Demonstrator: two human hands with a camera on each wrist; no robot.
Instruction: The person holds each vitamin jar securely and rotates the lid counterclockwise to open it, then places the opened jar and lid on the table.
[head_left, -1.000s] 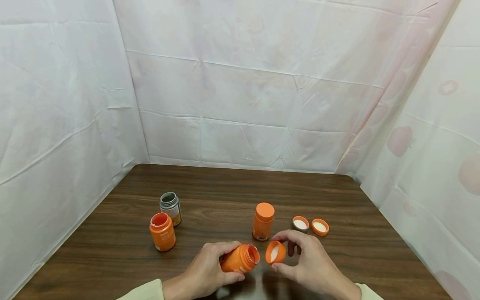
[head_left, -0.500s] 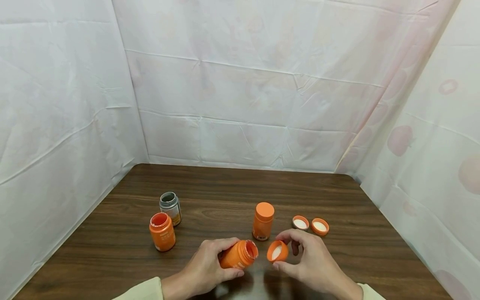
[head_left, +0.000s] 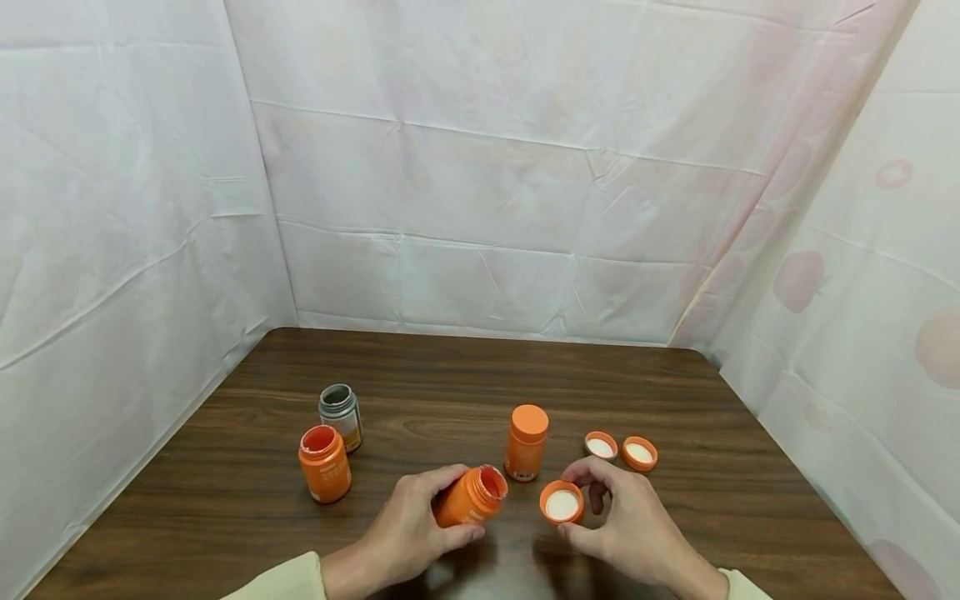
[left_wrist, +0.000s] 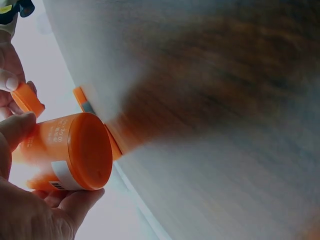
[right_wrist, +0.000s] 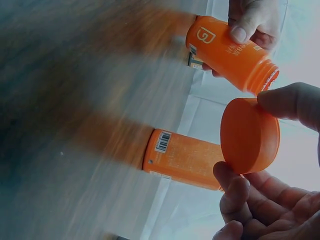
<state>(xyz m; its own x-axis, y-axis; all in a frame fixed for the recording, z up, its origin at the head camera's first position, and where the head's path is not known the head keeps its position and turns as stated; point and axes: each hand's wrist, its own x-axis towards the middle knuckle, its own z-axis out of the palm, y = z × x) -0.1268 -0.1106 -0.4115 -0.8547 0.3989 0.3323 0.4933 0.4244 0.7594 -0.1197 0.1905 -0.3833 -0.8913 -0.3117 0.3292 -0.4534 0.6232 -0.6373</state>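
My left hand point(head_left: 412, 527) grips an orange bottle point(head_left: 467, 498) round its body, tilted with its uncapped mouth toward the right. In the left wrist view the bottle's base point(left_wrist: 92, 152) faces the camera, and thumb and fingers wrap its sides. To the right, my right hand point(head_left: 630, 521) pinches an orange screw cap point(head_left: 562, 502) by its edge, its white liner facing up and toward me. The right wrist view shows the cap's smooth top point(right_wrist: 241, 134) between thumb and fingers. Cap and bottle are apart.
A capped orange bottle point(head_left: 527, 443) stands just behind the hands. An open orange bottle point(head_left: 326, 467) and an open grey bottle point(head_left: 342, 415) stand at the left. Two loose caps, one grey-sided point(head_left: 601, 447) and one orange point(head_left: 639, 454), lie liner-up at the right.
The left hand has turned the bottle more upright and moved it slightly left and away. The right hand has shifted the cap slightly right and tipped its liner upward.
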